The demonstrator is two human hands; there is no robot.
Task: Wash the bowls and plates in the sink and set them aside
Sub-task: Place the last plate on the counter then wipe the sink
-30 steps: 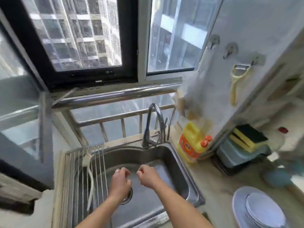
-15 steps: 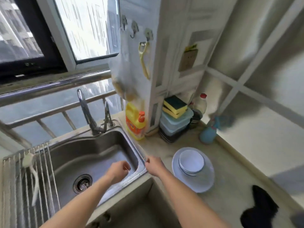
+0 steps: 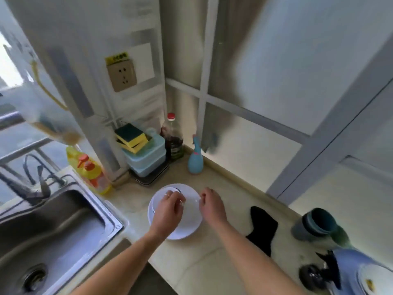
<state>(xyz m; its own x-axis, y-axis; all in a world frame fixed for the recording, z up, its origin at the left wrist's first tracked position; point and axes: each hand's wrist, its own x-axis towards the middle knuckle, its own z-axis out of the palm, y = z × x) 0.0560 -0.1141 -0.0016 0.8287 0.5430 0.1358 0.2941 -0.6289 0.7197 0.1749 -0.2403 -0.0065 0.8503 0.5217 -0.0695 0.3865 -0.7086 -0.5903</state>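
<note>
We see one white plate point(image 3: 187, 228) carrying bowls point(image 3: 156, 204), count unclear; left hand point(image 3: 168, 211) and right hand point(image 3: 211, 206) hover curled, grip unclear.

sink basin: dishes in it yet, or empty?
Empty in the part that shows: the sink has a bare steel floor. The bowls sit stacked on the plate, out on the counter.

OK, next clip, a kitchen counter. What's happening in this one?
A person stands at a kitchen counter, both hands over a stack of white dishes beside the sink. The left hand is over the bowl that sits on the plate, fingers curled at its rim; the right hand is at the plate's right edge. Whether either has a firm hold is unclear. The visible part of the sink holds no dishes, so washing hasn't begun.
</note>
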